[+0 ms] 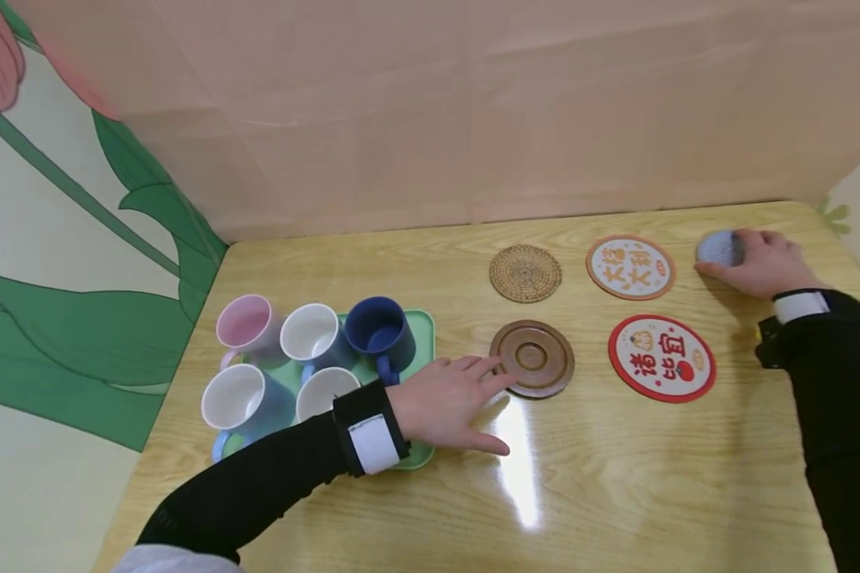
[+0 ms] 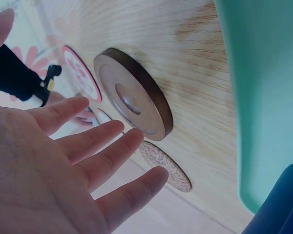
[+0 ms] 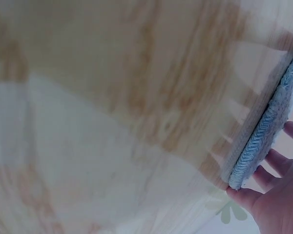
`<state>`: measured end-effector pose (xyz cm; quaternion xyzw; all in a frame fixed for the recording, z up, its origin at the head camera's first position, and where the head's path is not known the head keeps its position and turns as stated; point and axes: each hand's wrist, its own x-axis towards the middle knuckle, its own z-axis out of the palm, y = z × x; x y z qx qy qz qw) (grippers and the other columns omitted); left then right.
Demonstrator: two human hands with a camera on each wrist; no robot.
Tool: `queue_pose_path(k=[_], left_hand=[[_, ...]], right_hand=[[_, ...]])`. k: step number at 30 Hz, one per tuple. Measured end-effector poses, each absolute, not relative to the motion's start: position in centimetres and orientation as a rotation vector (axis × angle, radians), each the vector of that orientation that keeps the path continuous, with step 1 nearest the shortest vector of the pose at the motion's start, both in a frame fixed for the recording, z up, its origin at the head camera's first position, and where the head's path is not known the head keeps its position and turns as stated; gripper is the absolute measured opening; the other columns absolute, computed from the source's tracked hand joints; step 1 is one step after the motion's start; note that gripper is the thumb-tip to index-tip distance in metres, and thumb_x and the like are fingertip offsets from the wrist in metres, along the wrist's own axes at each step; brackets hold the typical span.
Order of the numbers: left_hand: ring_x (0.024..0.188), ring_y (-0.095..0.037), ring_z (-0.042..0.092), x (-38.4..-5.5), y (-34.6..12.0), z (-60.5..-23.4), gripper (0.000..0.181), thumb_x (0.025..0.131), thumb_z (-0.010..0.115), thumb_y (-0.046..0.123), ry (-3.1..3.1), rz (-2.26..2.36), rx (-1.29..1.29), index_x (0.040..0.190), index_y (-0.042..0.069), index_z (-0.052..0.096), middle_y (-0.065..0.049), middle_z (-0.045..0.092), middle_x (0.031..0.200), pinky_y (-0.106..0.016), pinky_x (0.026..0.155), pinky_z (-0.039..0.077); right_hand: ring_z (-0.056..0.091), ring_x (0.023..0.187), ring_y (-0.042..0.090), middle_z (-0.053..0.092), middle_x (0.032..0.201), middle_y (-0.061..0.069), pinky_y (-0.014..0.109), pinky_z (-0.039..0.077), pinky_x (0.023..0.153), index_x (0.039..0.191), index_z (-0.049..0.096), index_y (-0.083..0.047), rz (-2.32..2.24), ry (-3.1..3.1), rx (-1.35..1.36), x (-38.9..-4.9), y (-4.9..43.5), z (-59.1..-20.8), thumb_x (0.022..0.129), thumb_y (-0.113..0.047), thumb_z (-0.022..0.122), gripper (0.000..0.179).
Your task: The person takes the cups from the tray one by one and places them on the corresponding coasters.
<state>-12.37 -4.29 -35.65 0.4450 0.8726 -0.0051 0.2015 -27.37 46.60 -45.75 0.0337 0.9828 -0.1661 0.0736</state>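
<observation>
At the right end of the table, my right hand (image 1: pixel 777 263) grips a round grey-blue woven coaster (image 1: pixel 720 248) by its edge. Seen from the right wrist, the coaster (image 3: pixel 266 129) has a braided rim and lies on or very close to the tabletop, with the fingers (image 3: pixel 278 161) spread along it. My left hand (image 1: pixel 447 402) has its fingers stretched out beside a dark brown wooden coaster (image 1: pixel 533 360), holding nothing. In the left wrist view the palm faces the camera, and the wooden coaster (image 2: pixel 132 95) lies beyond the fingertips.
Behind the wooden coaster lies a woven straw coaster (image 1: pixel 525 273). Orange-rimmed (image 1: pixel 631 267) and red-rimmed (image 1: pixel 662 358) printed coasters sit to the right. A green tray (image 1: pixel 424 326) at left bears several mugs, including a pink mug (image 1: pixel 247 326) and a navy mug (image 1: pixel 380 334). A draped wall (image 1: pixel 466 119) stands behind.
</observation>
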Motion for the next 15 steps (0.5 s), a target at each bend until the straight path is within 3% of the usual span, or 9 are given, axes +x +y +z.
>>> queue_pose_path(k=[15], left_hand=[[0.140,-0.024,0.030,-12.32,-4.54,-35.95,0.087,0.087,0.049,0.071,2.444,0.014,1.222,0.153,0.018,0.029,-0.011,0.029,0.156,-0.048,0.104,0.036]], right_hand=[[0.012,0.121,0.068,0.010,0.140,0.046,0.075,0.021,0.088,0.149,0.010,0.008,-0.525,2.942,0.083,-27.34,47.15,-45.90,0.090,-0.060,0.053,0.100]])
